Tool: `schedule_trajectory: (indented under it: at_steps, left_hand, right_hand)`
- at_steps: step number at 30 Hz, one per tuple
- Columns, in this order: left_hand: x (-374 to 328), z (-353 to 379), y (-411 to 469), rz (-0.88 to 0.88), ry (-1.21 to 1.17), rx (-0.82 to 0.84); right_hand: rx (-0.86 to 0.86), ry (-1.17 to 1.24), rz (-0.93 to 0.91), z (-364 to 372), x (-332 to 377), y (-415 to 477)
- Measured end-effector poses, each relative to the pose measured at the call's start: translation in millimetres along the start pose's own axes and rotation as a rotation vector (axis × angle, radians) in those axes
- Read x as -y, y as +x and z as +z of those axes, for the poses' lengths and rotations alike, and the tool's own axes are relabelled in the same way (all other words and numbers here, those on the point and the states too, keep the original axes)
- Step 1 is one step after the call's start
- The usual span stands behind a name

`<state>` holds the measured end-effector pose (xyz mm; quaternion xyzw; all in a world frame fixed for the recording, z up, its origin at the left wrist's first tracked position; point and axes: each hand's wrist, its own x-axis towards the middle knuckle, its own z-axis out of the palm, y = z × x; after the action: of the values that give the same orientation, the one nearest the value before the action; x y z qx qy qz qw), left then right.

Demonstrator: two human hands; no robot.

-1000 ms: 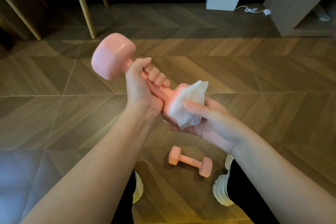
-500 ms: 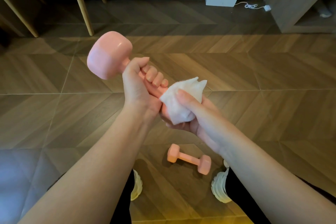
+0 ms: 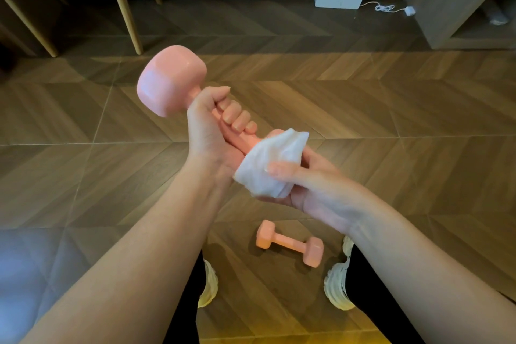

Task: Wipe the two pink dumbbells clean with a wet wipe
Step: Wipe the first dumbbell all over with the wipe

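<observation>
In the head view, the left hand [image 3: 208, 131] is clenched round the handle of one pink dumbbell [image 3: 171, 79]. Its fingers curl over the bar, and the far head juts out above and beyond the fist. Just below that fist and toward the person's right, the right hand [image 3: 321, 190] wraps the near head of the same dumbbell in a crumpled white wet wipe [image 3: 272, 167]. The thumb lies across the top of the wipe and the fingers close underneath, so this hand is grasping the wipe against the weight. Only a sliver of pink shows at the wipe's upper edge. The second dumbbell [image 3: 289, 243] lies on its side on the wooden floor [image 3: 391, 120], below both hands and between two pale shoes [image 3: 336, 285], with neither hand touching it. The job looks no more than partly done: the near head is under the wipe now. Nothing shows whether the far head has been cleaned. The stretch of handle under the left fingers cannot be reached until that grip shifts, and the floor dumbbell probably has yet to be wiped, though that cannot be told. The held dumbbell has a smooth pink coating and faceted heads with rounded edges. A pale sheen lies on the far head's flat face, and no dirt is visible.
</observation>
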<state>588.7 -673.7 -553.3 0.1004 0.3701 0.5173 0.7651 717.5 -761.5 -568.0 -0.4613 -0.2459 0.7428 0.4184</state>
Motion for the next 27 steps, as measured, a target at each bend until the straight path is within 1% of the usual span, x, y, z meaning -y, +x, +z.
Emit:
schedule_trajectory:
  at_steps: [3,6,8,10,12,13,15,17,19,20,24,25,27]
  left_hand:
    - [0,1,1,0.006,-0.010,0.007]
    - [2,3,1,0.004,-0.021,0.017]
    - [1,4,1,0.012,-0.028,0.026]
    - [-3,3,1,0.024,-0.048,0.030]
    - [-6,1,1,0.027,-0.065,0.028]
    - [-6,1,0,0.026,-0.063,0.030]
    - [-4,1,-1,0.026,-0.034,0.041]
    - [0,3,-3,0.035,0.009,0.060]
    - [2,6,-5,0.049,0.038,0.068]
    - [1,7,-5,0.056,0.038,0.069]
    - [-5,6,-2,0.066,-0.029,0.060]
    - [-6,5,-2,0.062,-0.036,0.061]
    - [-4,4,-4,0.050,-0.029,0.067]
  right_hand:
    - [-0.053,-0.050,-0.039,4,-3,3]
    - [-0.112,0.003,-0.027,3,0,7]
    - [-0.065,0.060,-0.022,-1,5,6]
    - [0.058,0.089,-0.049,-8,7,3]
    - [0.121,0.011,-0.079,-11,5,1]
    - [0.104,-0.047,-0.084,-10,4,1]
    - [0.009,-0.109,-0.083,-4,0,3]
    - [-0.091,-0.118,-0.088,2,-5,8]
    - [-0.129,-0.083,-0.106,4,-6,10]
    - [-0.111,-0.069,-0.123,3,-5,10]
    - [0.067,-0.056,-0.167,-6,-2,3]
    - [0.070,-0.068,-0.162,-7,-2,3]
    - [0.003,-0.133,-0.161,-5,-6,4]
